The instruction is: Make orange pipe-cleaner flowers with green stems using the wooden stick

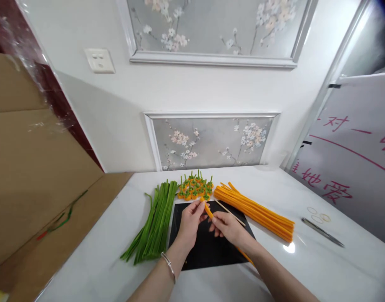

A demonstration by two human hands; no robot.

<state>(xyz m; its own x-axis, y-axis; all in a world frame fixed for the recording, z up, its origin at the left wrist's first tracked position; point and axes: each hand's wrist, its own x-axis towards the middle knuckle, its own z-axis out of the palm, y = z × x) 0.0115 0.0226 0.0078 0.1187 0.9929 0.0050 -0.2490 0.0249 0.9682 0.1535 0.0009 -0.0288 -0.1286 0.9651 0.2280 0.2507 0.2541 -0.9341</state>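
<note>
An orange pipe cleaner [208, 209] runs between my two hands, its far end bent over at the top. My left hand [191, 220] pinches that bent end. My right hand [227, 227] grips it lower down, and its tail shows again under my right wrist. Both hands are above a black mat [205, 253]. Just behind them stands a cluster of small orange pumpkin-like pieces [194, 186] with green tops and stems. Green pipe cleaners [157, 222] lie in a bundle on the left, and a bundle of orange pipe cleaners [255, 212] lies on the right.
A thin wooden stick [230, 213] lies across the mat's upper right. Tweezers [323, 232] and several thin rings [318, 216] are on the white table [308, 268] at right. A cardboard box [22, 167] stands left; the wall [123, 96] rises behind.
</note>
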